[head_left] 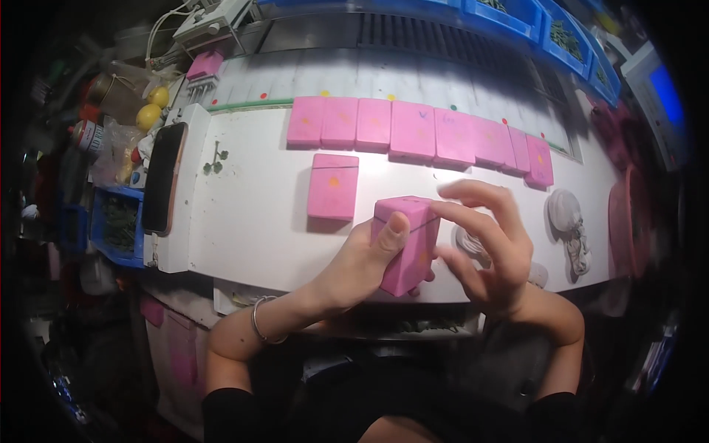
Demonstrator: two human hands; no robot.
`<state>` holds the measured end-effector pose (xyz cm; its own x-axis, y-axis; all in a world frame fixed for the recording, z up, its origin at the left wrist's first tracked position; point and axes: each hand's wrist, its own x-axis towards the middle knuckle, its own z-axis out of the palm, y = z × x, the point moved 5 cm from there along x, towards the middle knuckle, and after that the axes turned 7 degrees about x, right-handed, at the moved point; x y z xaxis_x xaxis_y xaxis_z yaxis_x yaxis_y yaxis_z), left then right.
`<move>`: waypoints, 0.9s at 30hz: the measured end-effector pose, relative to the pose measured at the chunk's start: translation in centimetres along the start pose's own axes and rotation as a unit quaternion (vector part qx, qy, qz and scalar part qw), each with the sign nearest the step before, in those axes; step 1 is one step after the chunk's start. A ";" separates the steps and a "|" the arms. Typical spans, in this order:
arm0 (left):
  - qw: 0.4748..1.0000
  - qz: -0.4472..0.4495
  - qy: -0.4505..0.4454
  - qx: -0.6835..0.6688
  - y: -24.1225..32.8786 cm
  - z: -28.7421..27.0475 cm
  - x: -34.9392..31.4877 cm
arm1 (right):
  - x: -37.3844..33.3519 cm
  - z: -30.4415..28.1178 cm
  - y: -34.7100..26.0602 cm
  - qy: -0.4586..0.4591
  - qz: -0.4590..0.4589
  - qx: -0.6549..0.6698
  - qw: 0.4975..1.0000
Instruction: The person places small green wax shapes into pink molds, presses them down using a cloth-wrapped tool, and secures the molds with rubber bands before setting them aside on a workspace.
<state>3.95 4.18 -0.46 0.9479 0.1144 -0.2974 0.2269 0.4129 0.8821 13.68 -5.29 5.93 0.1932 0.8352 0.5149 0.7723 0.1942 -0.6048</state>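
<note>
A pink rubber mould block (407,258) with a dark seam line near its top is tilted up above the front of the white table. My left hand (354,269) is closed around it, thumb pressed on its left face and fingertips showing past its lower right edge. My right hand (491,255) is open beside the block, fingers spread and curved. Its index fingertip is at the block's upper right corner; I cannot tell whether it touches. A similar pink mould block (332,193) lies flat to the left. Several more pink mould blocks (411,131) form a row behind.
On the left, a phone (164,177) lies on a white ledge and a small green piece (215,162) on the white table (244,221). White cloth pouches (567,221) lie at the right. Blue trays (572,40) with green pieces stand at the back right. A red-pink basin (628,221) is far right.
</note>
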 end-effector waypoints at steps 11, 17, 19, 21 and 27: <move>0.995 0.052 0.021 0.086 -1.1 1.8 0.1 | -1.7 1.3 -1.6 0.070 -0.200 -0.294 0.932; 0.997 0.020 0.027 0.068 -1.6 1.6 0.2 | -1.6 0.9 0.3 0.056 -0.125 -0.178 0.974; 0.996 0.012 0.024 0.088 -1.6 1.3 0.1 | -1.3 0.4 0.1 0.039 -0.077 -0.116 0.990; 0.994 0.003 0.026 0.110 -1.7 0.7 0.0 | -1.1 0.3 1.8 -0.038 0.144 0.128 0.980; 0.997 -0.020 -0.067 0.030 -2.9 0.1 0.0 | -2.1 0.0 3.2 -0.082 0.390 0.501 0.769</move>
<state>3.34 2.89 -2.93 0.9580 -0.0243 -0.2856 0.2749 0.3594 0.8918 15.79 -6.47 2.89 0.2184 0.9365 -0.2745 -0.4079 -0.1679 -0.8975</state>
